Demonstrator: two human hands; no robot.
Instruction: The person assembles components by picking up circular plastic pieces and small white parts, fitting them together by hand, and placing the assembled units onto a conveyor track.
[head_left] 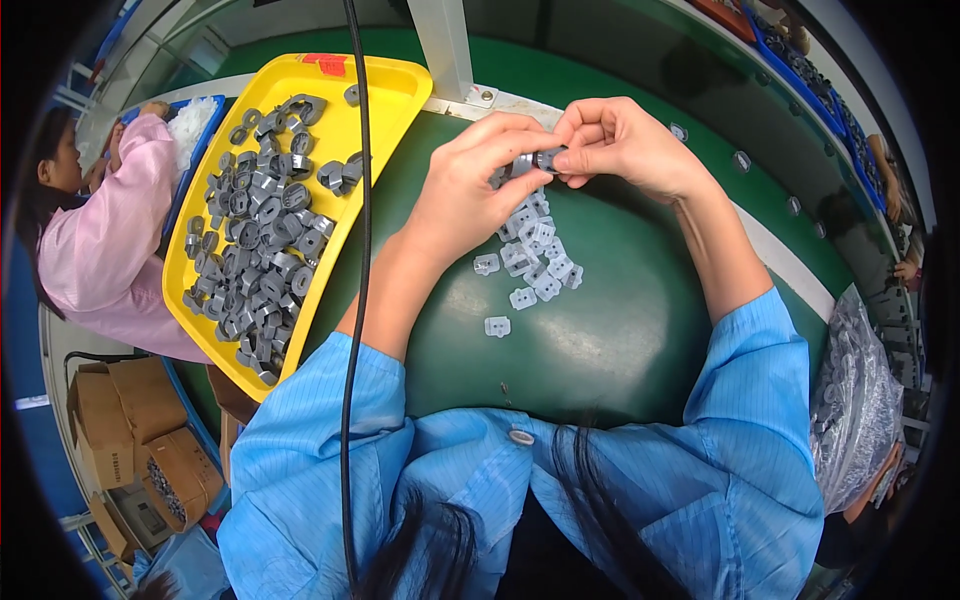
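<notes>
My left hand [468, 190] is closed around a small grey plastic part [546, 159], its thumb and fingers pressing from the left. From the other side my right hand [628, 148] pinches the same part between thumb and fingertips; the fingers hide much of it. Below both hands, a loose pile of small translucent plastic pieces [536, 250] lies on the green work surface [450, 360]. One translucent piece [497, 326] sits apart, closer to me. At left, a yellow tray [405, 85] holds many grey plastic parts [265, 225] of similar look.
A black cable [362, 260] hangs across the view beside my left forearm. Beyond a pale rail, several clear pieces [741, 161] lie on a green strip. A person in pink [110, 250] sits at left, above cardboard boxes [130, 410]. A clear plastic bag [852, 410] stands at right.
</notes>
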